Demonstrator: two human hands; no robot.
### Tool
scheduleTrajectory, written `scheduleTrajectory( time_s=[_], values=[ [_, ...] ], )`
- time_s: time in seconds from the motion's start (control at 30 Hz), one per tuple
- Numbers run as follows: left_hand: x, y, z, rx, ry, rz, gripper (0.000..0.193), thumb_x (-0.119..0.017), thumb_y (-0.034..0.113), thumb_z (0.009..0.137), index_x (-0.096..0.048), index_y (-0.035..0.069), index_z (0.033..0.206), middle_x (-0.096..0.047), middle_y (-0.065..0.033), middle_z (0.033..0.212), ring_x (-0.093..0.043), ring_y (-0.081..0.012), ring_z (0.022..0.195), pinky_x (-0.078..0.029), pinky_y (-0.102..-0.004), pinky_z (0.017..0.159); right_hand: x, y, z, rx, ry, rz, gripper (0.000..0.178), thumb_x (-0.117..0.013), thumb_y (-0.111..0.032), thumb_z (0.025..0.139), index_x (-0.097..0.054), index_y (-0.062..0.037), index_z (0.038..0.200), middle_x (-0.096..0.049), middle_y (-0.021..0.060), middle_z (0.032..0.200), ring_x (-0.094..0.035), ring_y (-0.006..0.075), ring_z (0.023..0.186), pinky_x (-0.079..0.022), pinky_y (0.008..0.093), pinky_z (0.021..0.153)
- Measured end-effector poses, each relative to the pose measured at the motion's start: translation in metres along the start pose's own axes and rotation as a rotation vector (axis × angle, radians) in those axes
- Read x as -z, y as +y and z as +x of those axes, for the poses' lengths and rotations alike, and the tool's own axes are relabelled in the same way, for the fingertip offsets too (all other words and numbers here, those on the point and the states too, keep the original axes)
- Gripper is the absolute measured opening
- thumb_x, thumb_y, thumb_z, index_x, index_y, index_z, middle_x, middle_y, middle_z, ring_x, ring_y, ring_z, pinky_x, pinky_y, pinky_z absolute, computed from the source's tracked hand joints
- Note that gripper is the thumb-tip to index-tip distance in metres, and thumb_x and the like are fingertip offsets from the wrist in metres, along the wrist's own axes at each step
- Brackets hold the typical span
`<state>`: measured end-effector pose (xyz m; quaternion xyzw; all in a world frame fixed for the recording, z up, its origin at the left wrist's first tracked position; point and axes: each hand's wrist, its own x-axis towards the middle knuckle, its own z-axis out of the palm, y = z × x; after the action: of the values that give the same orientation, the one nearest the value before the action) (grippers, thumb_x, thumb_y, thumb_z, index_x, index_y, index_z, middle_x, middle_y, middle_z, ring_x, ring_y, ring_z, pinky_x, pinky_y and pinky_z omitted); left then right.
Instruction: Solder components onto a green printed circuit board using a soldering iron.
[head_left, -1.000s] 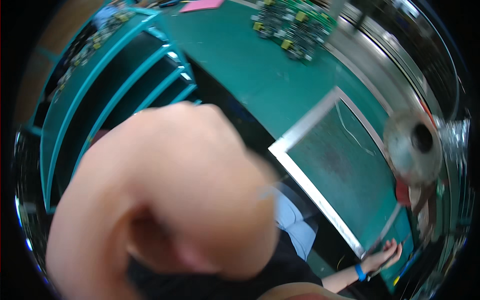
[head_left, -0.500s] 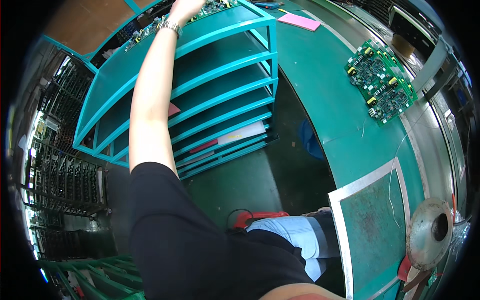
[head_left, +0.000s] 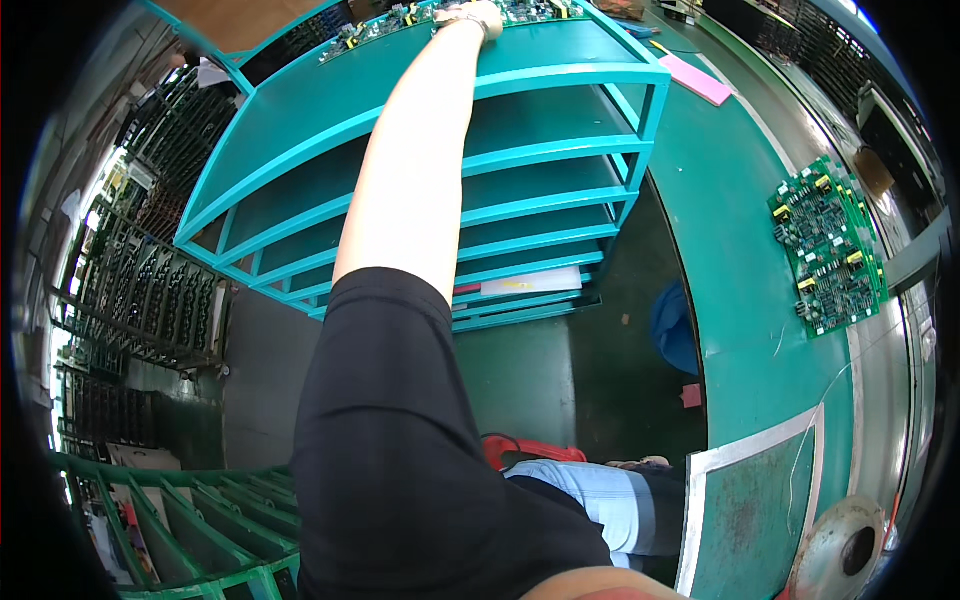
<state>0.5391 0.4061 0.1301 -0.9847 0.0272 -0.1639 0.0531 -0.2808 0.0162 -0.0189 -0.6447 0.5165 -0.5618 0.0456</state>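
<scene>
My left arm, in a black short sleeve, stretches over the top shelf of a teal metal rack (head_left: 560, 72). At the upper edge of the picture, my left hand (head_left: 484, 18), with a metal watch at the wrist, is by a row of green circuit boards (head_left: 385, 25) at the shelf's far side. Its fingers are cut off or hidden there, so their grip does not show. My right hand is out of view. More green circuit boards (head_left: 828, 250), carrying yellow and black parts, lie overlapping on the green workbench (head_left: 740, 290) to the right.
A pink pad (head_left: 698, 80) lies on the bench's far part. Nearer are a metal-framed panel (head_left: 745, 500) and a round metal dish (head_left: 845, 555). Below the bench stands a blue bin (head_left: 675, 328). A green slatted rack (head_left: 190, 520) is at lower left.
The view has shifted, so the rack and bench appear farther right and lower. My left arm still reaches over the top shelf; the hand appears farther right beside the boards.
</scene>
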Motion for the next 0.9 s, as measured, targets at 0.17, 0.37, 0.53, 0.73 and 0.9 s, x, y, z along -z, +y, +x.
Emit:
scheduleTrajectory(
  time_s=[0.17, 0.37, 0.53, 0.73, 0.9],
  values=[
    [0.026, 0.022, -0.042, 0.011, 0.099, 0.077, 0.041, -0.036, 0.038, 0.086, -0.056, 0.014, 0.112, -0.051, -0.0088, 0.120, -0.039, -0.0326, 0.117, -0.028, -0.0548, 0.094, -0.009, -0.004, 0.001, 0.017, -0.023, 0.026, 0.021, -0.049, -0.021, 0.086, -0.052, -0.0030, 0.097, -0.054, 0.0116, 0.079, -0.054, 0.0205, 0.062, -0.045, 0.0302, 0.053],
    [0.049, 0.023, -0.062, 0.185, 0.016, -0.124, 0.040, -0.041, 0.039, 0.084, -0.058, 0.012, 0.109, -0.054, -0.0122, 0.114, -0.049, -0.0325, 0.108, -0.039, -0.0491, 0.088, -0.016, -0.008, 0.004, 0.013, -0.044, 0.044, 0.020, -0.050, -0.020, 0.085, -0.053, -0.0031, 0.096, -0.055, 0.0117, 0.078, -0.055, 0.0207, 0.062, -0.045, 0.0304, 0.053],
    [0.056, 0.026, -0.079, 0.080, 0.264, -0.152, 0.058, -0.046, 0.050, 0.078, -0.050, 0.008, 0.118, -0.043, -0.0174, 0.126, -0.042, -0.0356, 0.115, -0.032, -0.0572, 0.091, -0.002, 0.001, 0.010, 0.016, -0.047, 0.038, 0.020, -0.051, -0.019, 0.085, -0.054, -0.0032, 0.096, -0.056, 0.0117, 0.077, -0.056, 0.0208, 0.063, -0.046, 0.0305, 0.052],
    [0.053, 0.001, -0.075, -0.169, 0.077, 0.017, 0.041, -0.049, 0.039, 0.079, -0.062, 0.001, 0.087, -0.062, -0.0188, 0.086, -0.060, -0.0282, 0.081, -0.046, -0.0380, 0.074, 0.026, 0.046, 0.011, -0.107, -0.027, -0.035, 0.019, -0.052, -0.019, 0.084, -0.055, -0.0033, 0.095, -0.057, 0.0118, 0.076, -0.057, 0.0210, 0.063, -0.047, 0.0306, 0.052],
    [0.044, -0.013, -0.099, -0.024, 0.012, -0.117, 0.032, -0.050, 0.036, 0.079, -0.063, 0.014, 0.099, -0.060, -0.0118, 0.103, -0.056, -0.0277, 0.097, -0.043, -0.0376, 0.083, 0.032, 0.081, 0.011, -0.323, -0.014, 0.072, 0.024, -0.046, -0.018, 0.088, -0.050, -0.0029, 0.106, -0.056, 0.0071, 0.092, -0.050, 0.0116, 0.070, -0.039, 0.0230, 0.063]
  ],
)
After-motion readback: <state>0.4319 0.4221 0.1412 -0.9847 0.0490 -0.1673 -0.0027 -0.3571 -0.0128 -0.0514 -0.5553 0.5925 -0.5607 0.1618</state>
